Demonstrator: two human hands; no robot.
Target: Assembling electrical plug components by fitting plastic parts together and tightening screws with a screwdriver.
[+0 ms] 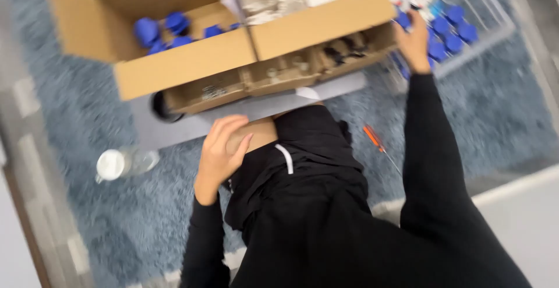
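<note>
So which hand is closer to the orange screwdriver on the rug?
It looks like the left hand, resting on a cardboard piece to the left of the orange screwdriver. The right hand reaches far above it, among blue caps.

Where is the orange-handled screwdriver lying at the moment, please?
In the head view, the orange-handled screwdriver lies on the blue-grey carpet right of centre, just inside the outstretched right arm.

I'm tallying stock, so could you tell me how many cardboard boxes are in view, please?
2: a large open cardboard box on the carpet ahead, and a small cardboard box under the left hand. Others may be hidden.
</note>
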